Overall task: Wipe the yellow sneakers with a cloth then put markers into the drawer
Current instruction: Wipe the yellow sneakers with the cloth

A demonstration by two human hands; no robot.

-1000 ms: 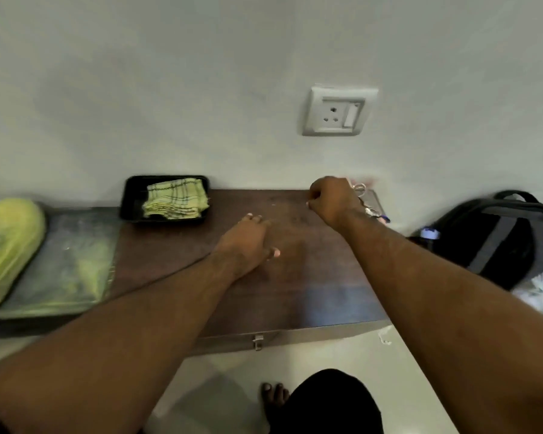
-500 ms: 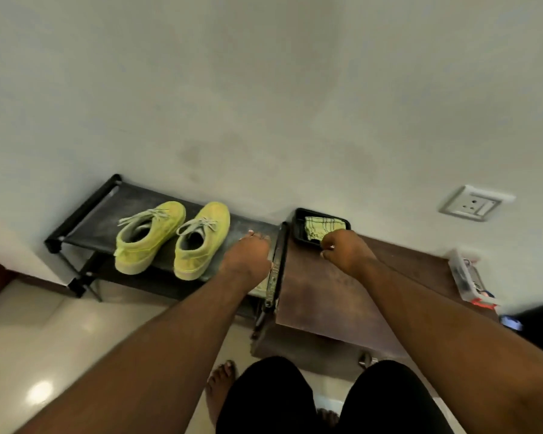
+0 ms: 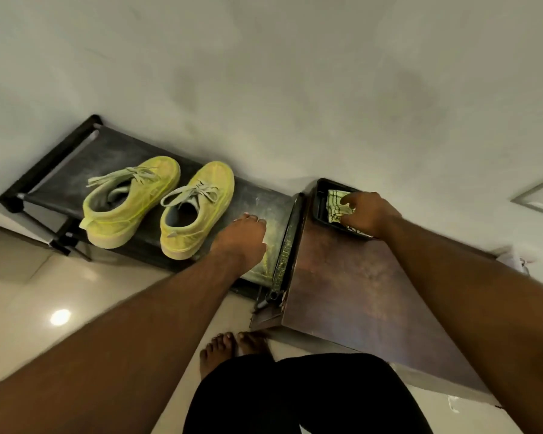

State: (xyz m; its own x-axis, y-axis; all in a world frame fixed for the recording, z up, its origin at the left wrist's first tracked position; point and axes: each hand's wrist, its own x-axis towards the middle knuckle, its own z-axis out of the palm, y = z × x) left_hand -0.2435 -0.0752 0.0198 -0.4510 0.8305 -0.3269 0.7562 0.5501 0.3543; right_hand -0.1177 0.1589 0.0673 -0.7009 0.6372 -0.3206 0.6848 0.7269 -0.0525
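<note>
Right hand (image 3: 365, 214) down in the black tray (image 3: 322, 200) at the back corner of the brown cabinet top (image 3: 351, 283), fingers curled and pinching the folded checked cloth (image 3: 335, 204); touching it for certain, though whether already lifted clear of the tray cannot be told. Likely reached for first because wiping heads the task and the cloth is kept apart in its own tray, clean of the dusty rack. Left hand (image 3: 243, 238) palm-down and loosely spread on the dark shoe rack (image 3: 113, 151), holding nothing, just beside the nearer shoe; probably planted there for balance while leaning forward, and ready to steady a shoe for the wipe. Yellow sneakers (image 3: 157, 208) side by side on the rack, toes toward the wall, laces loose, well apart from the cloth and not yet touched by it. No markers and no drawer front clearly visible from this angle; something pale at the far right edge of the cabinet, too blurred to name. Judged stage: the very start, cloth being gathered, wiping and marker stowing both still ahead.
</note>
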